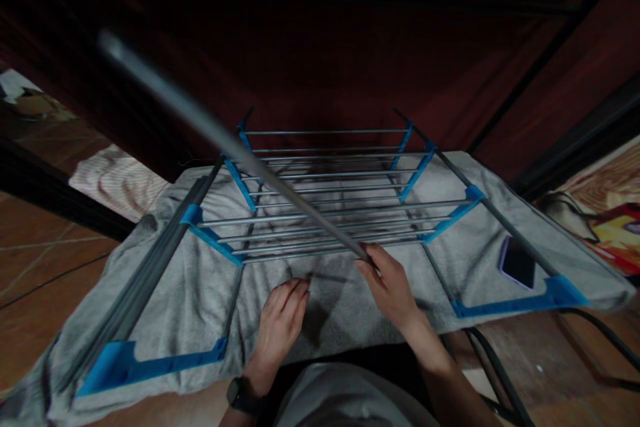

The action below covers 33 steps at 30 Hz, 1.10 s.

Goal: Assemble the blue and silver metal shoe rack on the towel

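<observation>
My right hand (389, 283) is closed around one end of a grey metal tube (280, 183). The tube slants up to the left across the view, and its far end is blurred. My left hand (283, 317) is just above the grey cloth, fingers loosely bent, with nothing visible in it. Beyond both hands stands a rack (333, 213) of thin metal bars between blue plastic brackets. Its nearest blue brackets, one on the left (150, 363) and one on the right (525, 300), have no bars between them.
A grey cloth (195, 300) covers the surface under the rack. Several loose grey tubes (145, 273) lie along the left side. A phone (517, 263) rests at the right by the rack's side pole. A dark red panel (320, 67) rises behind. Striped fabric (117, 177) lies far left.
</observation>
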Motion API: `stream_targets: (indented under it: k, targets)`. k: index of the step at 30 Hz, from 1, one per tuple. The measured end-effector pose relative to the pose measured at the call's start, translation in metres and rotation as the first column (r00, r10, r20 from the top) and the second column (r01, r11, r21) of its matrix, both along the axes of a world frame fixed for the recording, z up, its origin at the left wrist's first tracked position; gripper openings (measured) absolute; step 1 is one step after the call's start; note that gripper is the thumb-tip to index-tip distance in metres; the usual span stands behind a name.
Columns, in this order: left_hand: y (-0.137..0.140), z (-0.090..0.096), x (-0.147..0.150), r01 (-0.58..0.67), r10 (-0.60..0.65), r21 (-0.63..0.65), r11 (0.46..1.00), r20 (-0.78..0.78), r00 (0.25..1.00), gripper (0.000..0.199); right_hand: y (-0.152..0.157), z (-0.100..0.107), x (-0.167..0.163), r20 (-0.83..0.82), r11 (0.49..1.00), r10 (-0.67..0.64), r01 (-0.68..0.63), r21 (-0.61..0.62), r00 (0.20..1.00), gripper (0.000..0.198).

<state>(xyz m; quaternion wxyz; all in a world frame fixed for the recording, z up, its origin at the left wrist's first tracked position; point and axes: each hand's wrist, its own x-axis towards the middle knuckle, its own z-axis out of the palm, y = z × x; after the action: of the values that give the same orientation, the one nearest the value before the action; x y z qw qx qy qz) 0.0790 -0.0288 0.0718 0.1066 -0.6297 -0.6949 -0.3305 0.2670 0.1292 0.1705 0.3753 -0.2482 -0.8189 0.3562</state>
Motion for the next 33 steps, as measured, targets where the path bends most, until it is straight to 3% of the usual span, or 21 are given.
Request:
stream_targets:
  k: [4,7,15,21,33]
  targets:
    - [0.001,0.0,0.003,0.013,-0.012,-0.021,1.0,0.044,0.999,0.032,-0.001,-0.022,-0.005,0.212,0.972,0.011,-0.061,0.229,0.977,0.024]
    - [0.004,-0.004,0.005,0.036,-0.028,-0.067,0.997,0.116,0.993,0.031,-0.002,-0.041,-0.005,0.353,0.948,0.006,-0.117,0.296,0.936,0.026]
    - [0.0,-0.005,0.026,0.2,-0.194,-0.106,0.974,0.06,0.979,0.021,-0.004,-0.087,0.005,0.544,0.943,0.061,-0.227,0.243,0.837,0.031]
    - [0.004,-0.004,0.036,0.037,-0.04,-0.024,0.999,-0.102,0.994,0.023,-0.009,-0.109,0.01,0.564,0.931,0.154,-0.31,0.192,0.811,0.033]
    - [0.009,-0.026,0.013,-0.009,-0.056,-0.292,0.956,-0.212,0.976,0.026,-0.008,-0.12,0.013,0.574,0.94,0.13,-0.285,0.189,0.809,0.024]
